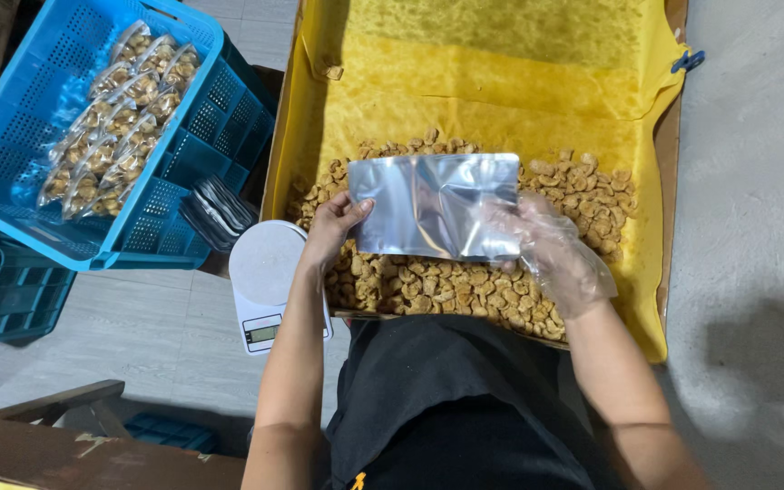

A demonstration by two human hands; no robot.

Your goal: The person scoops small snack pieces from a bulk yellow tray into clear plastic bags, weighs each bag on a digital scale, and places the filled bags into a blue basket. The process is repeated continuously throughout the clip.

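Note:
A shiny silver foil pouch [435, 205] is held flat between both hands over a heap of tan fried snack pieces [437, 283]. My left hand [333, 227], bare, grips the pouch's left edge. My right hand [551, 249], inside a clear plastic glove, holds its right edge. The snacks lie in a cardboard box lined with yellow paper [501, 82], directly in front of my dark-clothed lap.
A white kitchen scale [265, 281] sits left of the box. Beside it lies a stack of empty pouches [218, 210]. A blue plastic crate [56, 209] at the left holds several filled snack packs [120, 113]. More blue crates stand lower left. Grey floor lies to the right.

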